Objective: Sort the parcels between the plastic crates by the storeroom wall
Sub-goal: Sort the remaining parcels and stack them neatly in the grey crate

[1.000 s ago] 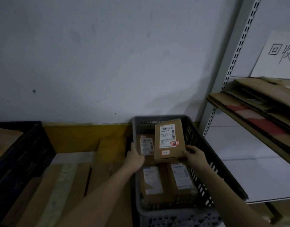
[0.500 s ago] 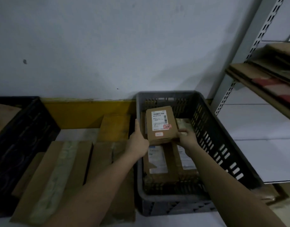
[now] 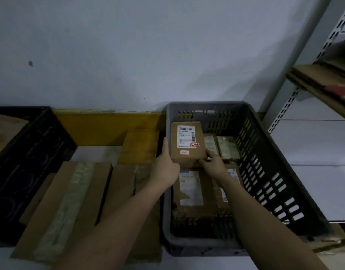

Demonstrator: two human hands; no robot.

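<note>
Two bare hands hold a small brown parcel inside a grey plastic crate set against a pale wall. The left hand grips its left edge; the right hand closes fingers around its near right corner. It seems to rest on other labelled parcels below. A black crate stands well apart on the left, flattened cardboard between.
</note>
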